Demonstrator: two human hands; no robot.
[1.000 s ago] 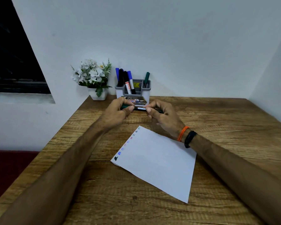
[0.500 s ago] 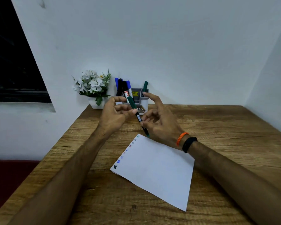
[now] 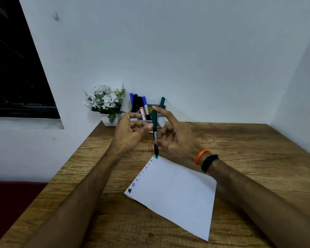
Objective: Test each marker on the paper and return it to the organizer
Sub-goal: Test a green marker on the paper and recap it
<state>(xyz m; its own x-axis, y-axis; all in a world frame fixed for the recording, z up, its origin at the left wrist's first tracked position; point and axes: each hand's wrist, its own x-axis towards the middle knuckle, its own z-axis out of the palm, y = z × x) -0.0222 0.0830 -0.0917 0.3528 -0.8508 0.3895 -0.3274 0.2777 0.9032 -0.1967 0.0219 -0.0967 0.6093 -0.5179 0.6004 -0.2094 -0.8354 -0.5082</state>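
Observation:
A green marker [image 3: 154, 120] stands nearly upright between my two hands, its lower end just above the far corner of the white paper [image 3: 175, 194]. My right hand [image 3: 177, 140] pinches its black barrel, with the index finger raised at the cap's top. My left hand [image 3: 127, 136] presses fingertips against the cap from the left. Small colour marks [image 3: 141, 173] run along the paper's left edge. Behind the hands, the grey organizer [image 3: 161, 120] holds blue markers [image 3: 145, 102], black ones and a green marker [image 3: 162, 102]; its front is partly hidden.
A white pot of white flowers [image 3: 106, 104] stands left of the organizer against the wall. The wooden table [image 3: 249, 149] ends close on the left, with a dark window [image 3: 11, 77] beyond. Walls close off the back and right.
The green marker went from lying level between both hands to tilted, and now stands upright. Both hands moved toward the paper, and the marker's lower end has come down to the paper's far corner.

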